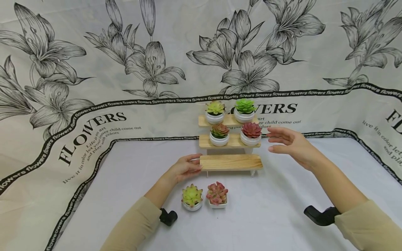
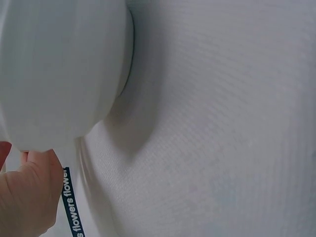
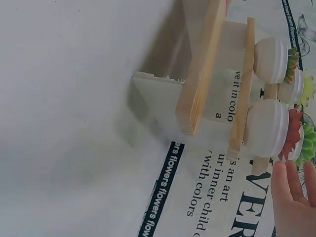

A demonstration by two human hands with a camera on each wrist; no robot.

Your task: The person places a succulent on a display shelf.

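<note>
A tiered plant stand with wooden shelves stands near the back of the table. My left hand holds the left end of its bottom shelf; in the left wrist view a white pot partly hides those fingers. My right hand, fingers extended and holding nothing, is just right of the dark red succulent on the middle shelf. A reddish-green succulent shares that shelf. On the top shelf are a yellow-green succulent and a bright green succulent.
In front of the stand, a yellow-green potted succulent and a pink succulent in a squarish white pot sit on the white tabletop. A flower-printed cloth hangs close behind the stand.
</note>
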